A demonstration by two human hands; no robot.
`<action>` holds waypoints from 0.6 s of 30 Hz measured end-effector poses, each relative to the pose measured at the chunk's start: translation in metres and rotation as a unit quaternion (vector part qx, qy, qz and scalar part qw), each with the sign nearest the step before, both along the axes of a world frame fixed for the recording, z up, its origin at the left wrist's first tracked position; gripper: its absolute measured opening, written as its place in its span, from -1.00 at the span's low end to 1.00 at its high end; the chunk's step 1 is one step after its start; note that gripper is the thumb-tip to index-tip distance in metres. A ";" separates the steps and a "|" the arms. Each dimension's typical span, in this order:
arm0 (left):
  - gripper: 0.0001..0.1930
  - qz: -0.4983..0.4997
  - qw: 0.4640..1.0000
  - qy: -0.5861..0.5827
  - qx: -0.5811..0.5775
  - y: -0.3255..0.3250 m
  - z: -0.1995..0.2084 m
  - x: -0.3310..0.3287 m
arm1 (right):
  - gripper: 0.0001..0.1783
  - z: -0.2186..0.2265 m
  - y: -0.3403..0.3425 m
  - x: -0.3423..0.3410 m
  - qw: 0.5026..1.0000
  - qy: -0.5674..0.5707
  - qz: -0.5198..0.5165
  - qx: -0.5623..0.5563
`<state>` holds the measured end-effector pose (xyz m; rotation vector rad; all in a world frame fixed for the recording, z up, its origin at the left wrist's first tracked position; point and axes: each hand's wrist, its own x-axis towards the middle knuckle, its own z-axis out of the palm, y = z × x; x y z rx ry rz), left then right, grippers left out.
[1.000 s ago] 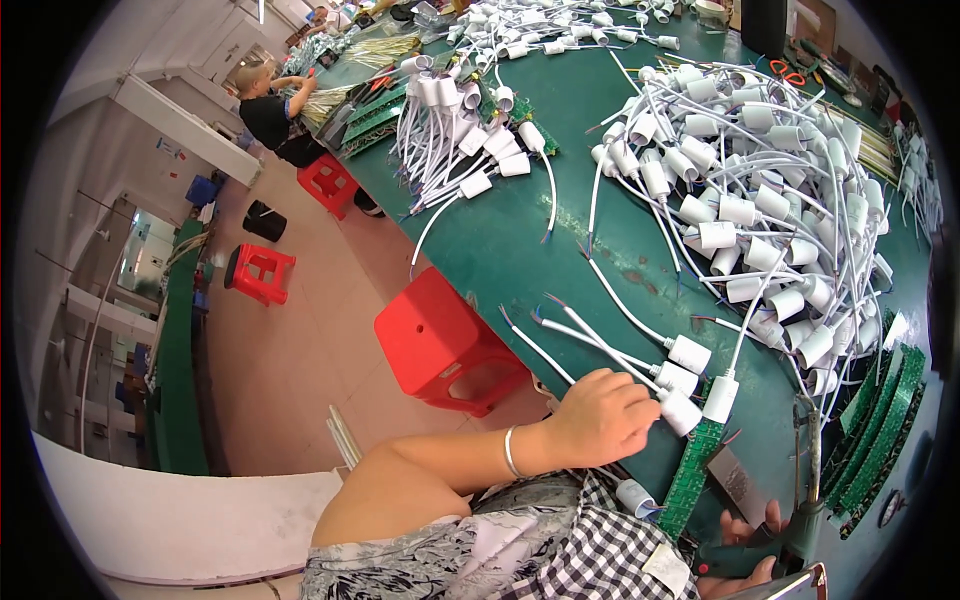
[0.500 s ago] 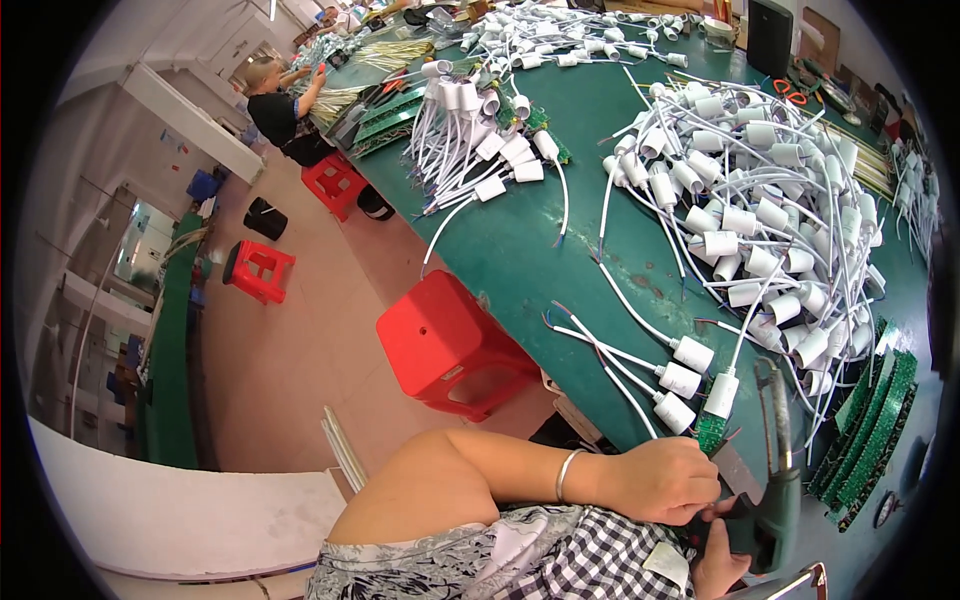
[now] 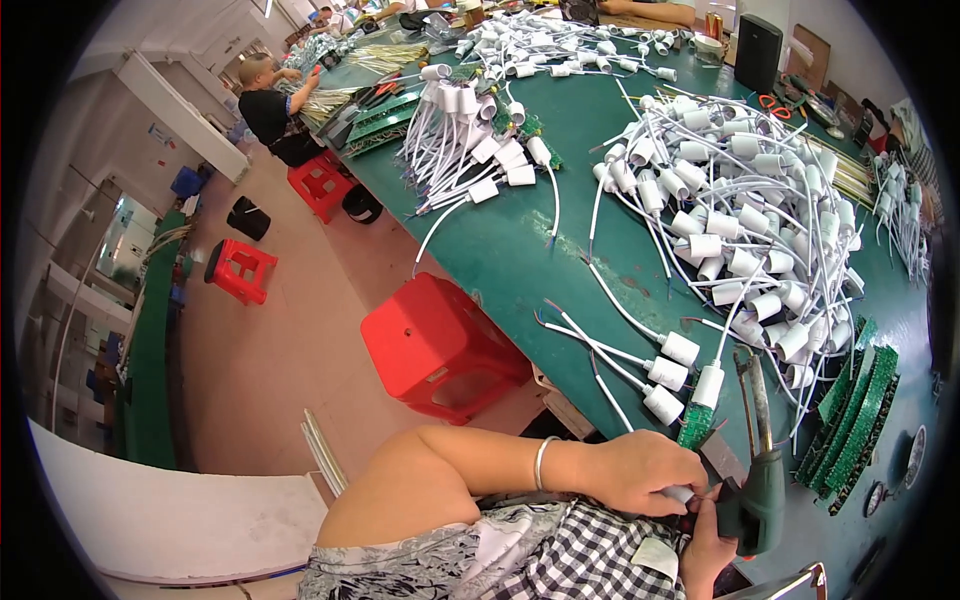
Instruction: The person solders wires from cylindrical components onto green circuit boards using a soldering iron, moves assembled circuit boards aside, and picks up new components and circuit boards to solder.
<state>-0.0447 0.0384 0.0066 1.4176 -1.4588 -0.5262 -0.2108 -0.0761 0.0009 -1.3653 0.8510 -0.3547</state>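
My left hand (image 3: pixel 650 472), with a metal bangle at the wrist, is closed with its fingers around a small pale cylindrical piece (image 3: pixel 680 494), apparently a lamp holder. My right hand (image 3: pixel 708 540) meets it from below, fingertips pressed close to the same piece; what they pinch is hidden. Just right of both hands is a dark green soldering gun (image 3: pixel 765 500) with a long metal shaft. Beyond my fingers lies a white lamp holder (image 3: pixel 708 385) against a green circuit board (image 3: pixel 695 427). Several more corded lamp holders (image 3: pixel 664 404) lie to its left.
A large heap of white lamp holders (image 3: pixel 745 220) covers the right of the green table (image 3: pixel 520 270). Stacked circuit board strips (image 3: pixel 850 430) lie at the right. A red stool (image 3: pixel 430 340) stands against the table's left edge. Another person (image 3: pixel 275 105) works at far left.
My right hand has risen to meet my left fingers, and the pale piece now shows between them. The whole view has shifted slightly.
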 end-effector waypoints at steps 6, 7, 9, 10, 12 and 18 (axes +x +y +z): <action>-0.80 0.022 0.998 -0.053 0.011 -0.002 0.002 -0.002 | -0.79 -0.005 0.004 0.000 0.995 -0.016 0.053 -0.083; -0.83 0.039 0.998 -0.047 0.023 0.000 0.003 -0.002 | -0.82 -0.004 0.003 0.004 0.986 -0.021 0.089 -0.141; -0.87 0.046 0.999 0.006 0.016 0.006 0.006 0.000 | -0.87 0.011 0.005 0.016 0.985 0.001 0.115 -0.127; -0.88 0.040 0.998 0.039 0.014 0.007 0.005 0.001 | -0.85 0.009 -0.004 0.017 0.955 -0.015 0.169 -0.245; -0.90 0.054 0.993 0.106 0.029 0.006 0.006 0.002 | -0.71 -0.004 0.000 0.011 0.983 -0.017 0.110 -0.149; -0.84 0.068 0.997 -0.035 0.009 -0.002 0.005 0.000 | -0.73 -0.002 -0.005 0.018 0.952 -0.059 0.142 -0.264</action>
